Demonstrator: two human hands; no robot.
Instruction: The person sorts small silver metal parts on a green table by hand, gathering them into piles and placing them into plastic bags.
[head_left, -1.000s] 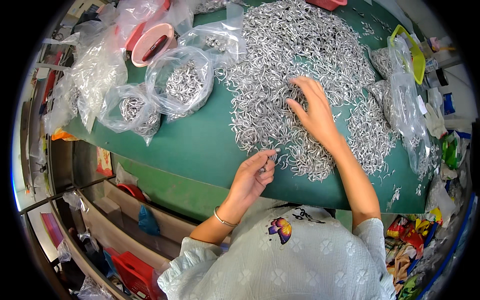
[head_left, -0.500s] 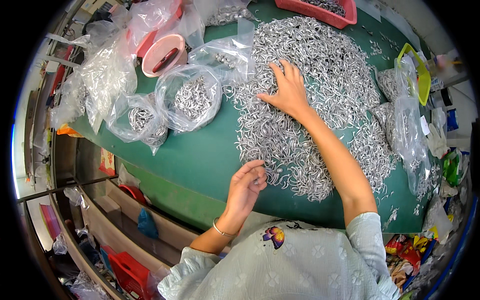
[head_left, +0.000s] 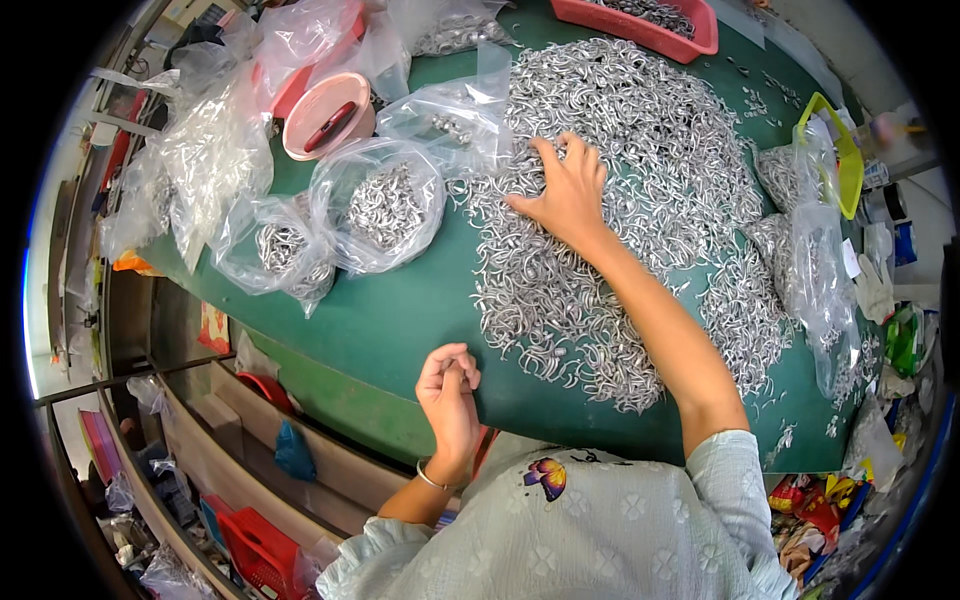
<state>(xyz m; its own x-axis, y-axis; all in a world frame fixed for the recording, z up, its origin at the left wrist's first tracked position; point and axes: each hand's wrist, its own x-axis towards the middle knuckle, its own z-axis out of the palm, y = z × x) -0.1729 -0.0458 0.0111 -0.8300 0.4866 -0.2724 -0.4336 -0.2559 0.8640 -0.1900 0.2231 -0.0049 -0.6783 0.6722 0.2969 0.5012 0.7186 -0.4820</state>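
Observation:
A wide heap of small curved silver metal pieces (head_left: 640, 140) covers much of the green table (head_left: 420, 310). My right hand (head_left: 572, 195) rests on the left side of this heap, fingers apart and bent down onto the pieces. Closer to me, my left hand (head_left: 450, 395) hovers by the table's front edge with its fingers curled in, and whatever lies inside them is hidden. Left of the heap stands an open clear bag (head_left: 425, 225) partly filled with metal pieces. Beside it is a smaller clear bag (head_left: 240, 245), also holding some.
A pink bowl (head_left: 295, 135) with a red-handled tool lies tilted behind the bags. At the far edge sits a pink basket (head_left: 600, 15) of metal pieces. Filled clear bags (head_left: 770, 245) and a yellow-green basket (head_left: 850, 165) line the right side. Below left are wooden compartments (head_left: 250, 480).
My left hand has drawn back left and toward me, away from the heap, its fingers curling tighter. My right hand has shifted slightly left and nearer over the pieces.

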